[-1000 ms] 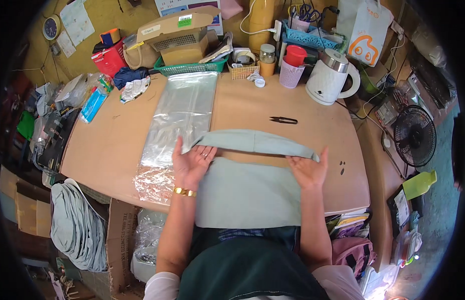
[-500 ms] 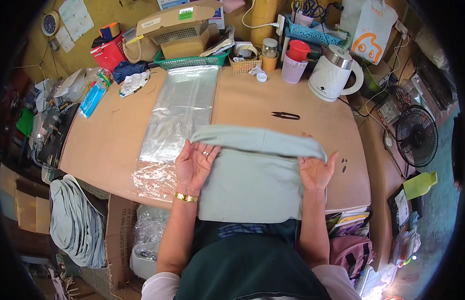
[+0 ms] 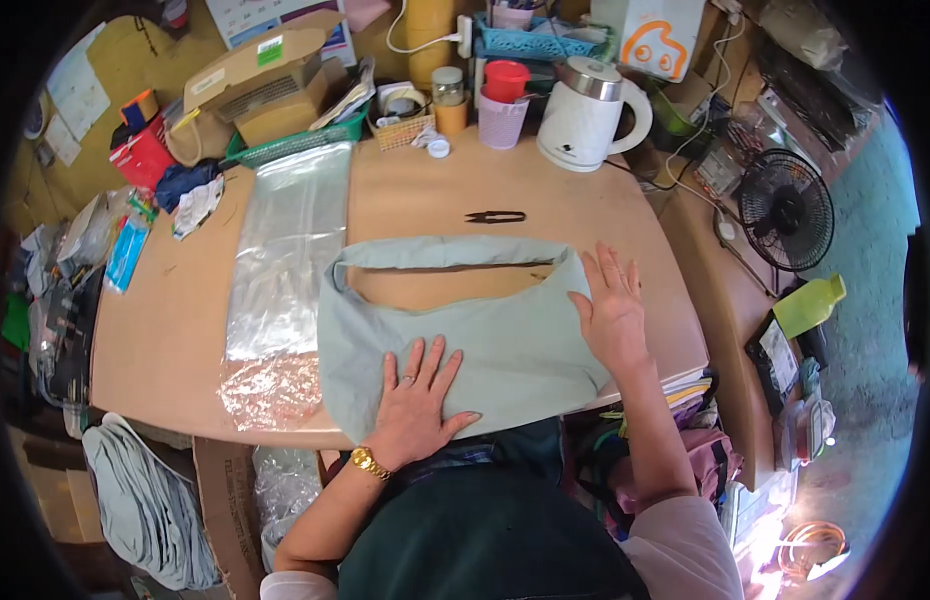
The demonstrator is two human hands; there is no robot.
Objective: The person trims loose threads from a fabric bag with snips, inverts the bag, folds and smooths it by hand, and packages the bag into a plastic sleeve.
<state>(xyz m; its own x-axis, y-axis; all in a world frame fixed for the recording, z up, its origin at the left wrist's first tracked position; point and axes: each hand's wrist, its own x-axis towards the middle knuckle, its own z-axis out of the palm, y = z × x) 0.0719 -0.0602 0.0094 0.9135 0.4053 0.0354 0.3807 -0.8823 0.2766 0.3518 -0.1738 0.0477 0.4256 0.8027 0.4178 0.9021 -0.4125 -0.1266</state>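
Note:
A pale grey-green cloth bag (image 3: 465,350) lies flat on the brown table, its wide strap forming a loop at the far side with the table showing through. My left hand (image 3: 415,400) rests palm down on the lower left part of the bag, fingers spread. At the bag's right edge is my right hand (image 3: 613,305), its fingers apart and gripping nothing. Left of the bag lies a stack of clear plastic sleeves (image 3: 290,250). Black thread snips (image 3: 496,216) rest beyond the strap.
Along the back stand a white kettle (image 3: 583,118), a lilac cup (image 3: 503,122) and a green basket (image 3: 295,142) with a cardboard box. A black fan (image 3: 787,209) is at the right. Folded grey-green cloths (image 3: 150,505) hang at the lower left.
The strap came down flat and both hands let it go. My left hand moved down onto the bag, my right hand to its right edge. The bag has spread wider, and the view has shifted.

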